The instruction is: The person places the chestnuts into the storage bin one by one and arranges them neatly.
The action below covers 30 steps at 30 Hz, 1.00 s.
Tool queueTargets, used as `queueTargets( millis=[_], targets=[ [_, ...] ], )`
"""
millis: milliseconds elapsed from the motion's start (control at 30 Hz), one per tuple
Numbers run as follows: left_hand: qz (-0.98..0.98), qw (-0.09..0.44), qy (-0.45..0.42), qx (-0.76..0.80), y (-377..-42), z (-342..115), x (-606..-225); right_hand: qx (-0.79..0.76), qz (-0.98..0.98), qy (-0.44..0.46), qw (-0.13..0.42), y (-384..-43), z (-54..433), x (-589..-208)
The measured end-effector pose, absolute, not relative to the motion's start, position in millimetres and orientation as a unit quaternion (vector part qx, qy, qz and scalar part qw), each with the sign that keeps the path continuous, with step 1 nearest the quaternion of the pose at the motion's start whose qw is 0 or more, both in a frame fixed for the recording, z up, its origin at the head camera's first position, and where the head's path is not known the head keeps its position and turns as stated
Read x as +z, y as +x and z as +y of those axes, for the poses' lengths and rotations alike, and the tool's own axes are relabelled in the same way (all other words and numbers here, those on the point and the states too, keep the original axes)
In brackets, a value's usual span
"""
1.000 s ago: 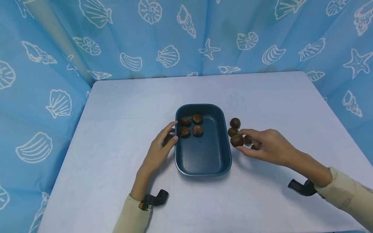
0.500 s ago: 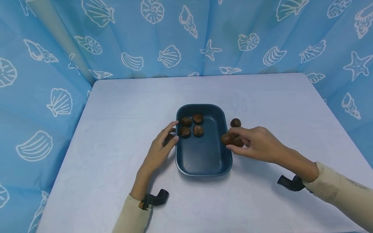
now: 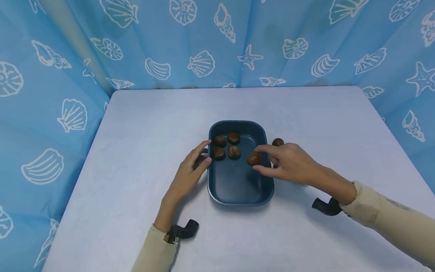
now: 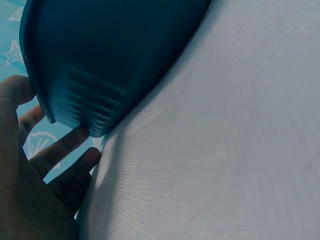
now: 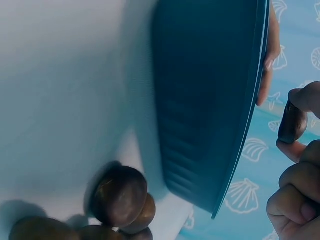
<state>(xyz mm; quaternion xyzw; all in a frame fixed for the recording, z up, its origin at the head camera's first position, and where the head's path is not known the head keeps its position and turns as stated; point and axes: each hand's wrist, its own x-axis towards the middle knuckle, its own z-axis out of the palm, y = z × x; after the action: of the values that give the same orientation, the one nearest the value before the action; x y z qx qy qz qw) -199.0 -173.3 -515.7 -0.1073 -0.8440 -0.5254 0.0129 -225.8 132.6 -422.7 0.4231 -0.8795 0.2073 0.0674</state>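
Note:
A blue rectangular baking pan [image 3: 238, 185] stands in the middle of the table, with several brown chestnuts [image 3: 219, 153] in two rows at its back left. My right hand [image 3: 289, 162] pinches another chestnut [image 3: 253, 159] between thumb and forefinger, over the pan's right side. In the right wrist view this held chestnut [image 5: 292, 122] shows above the pan's rim, while the other fingers are folded. At the pan's left rim, my left hand [image 3: 187, 172] rests with loosely bent fingers. Its fingertips touch the pan's outer wall [image 4: 100, 65] in the left wrist view.
Right of the pan lie loose chestnuts [image 5: 120, 195], mostly hidden behind my right hand in the head view; one chestnut [image 3: 278, 142] shows past it. A white cloth covers the table [image 3: 149, 124]. A blue shell-print curtain [image 3: 180, 49] hangs behind and at the sides.
My right hand has carried the pinched chestnut leftward, from beside the pan to over its inside. My left hand has stayed at the left rim. The view has shifted slightly.

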Motion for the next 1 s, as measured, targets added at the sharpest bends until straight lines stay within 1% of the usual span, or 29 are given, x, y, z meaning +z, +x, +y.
queueTargets(
  millis=[267,533,767,1000],
  targets=[
    [-0.841,0.012,-0.111,-0.529,-199.4,-175.1,-514.7,0.199,-0.879,0.430,0.059,-232.9,113.3,-423.2],
    [-0.835,0.015,-0.129,-0.535,-200.1,-175.7,-515.3,0.190,-0.893,0.408,0.004,-237.1,92.9,-423.0],
    [-0.837,0.019,-0.135,-0.529,-201.3,-176.6,-515.6,0.194,-0.881,0.431,0.008,-243.7,76.4,-425.7],
    [-0.842,0.018,-0.131,-0.523,-201.4,-177.4,-516.9,0.166,-0.886,0.432,-0.031,-250.0,60.7,-432.9]
  ],
)
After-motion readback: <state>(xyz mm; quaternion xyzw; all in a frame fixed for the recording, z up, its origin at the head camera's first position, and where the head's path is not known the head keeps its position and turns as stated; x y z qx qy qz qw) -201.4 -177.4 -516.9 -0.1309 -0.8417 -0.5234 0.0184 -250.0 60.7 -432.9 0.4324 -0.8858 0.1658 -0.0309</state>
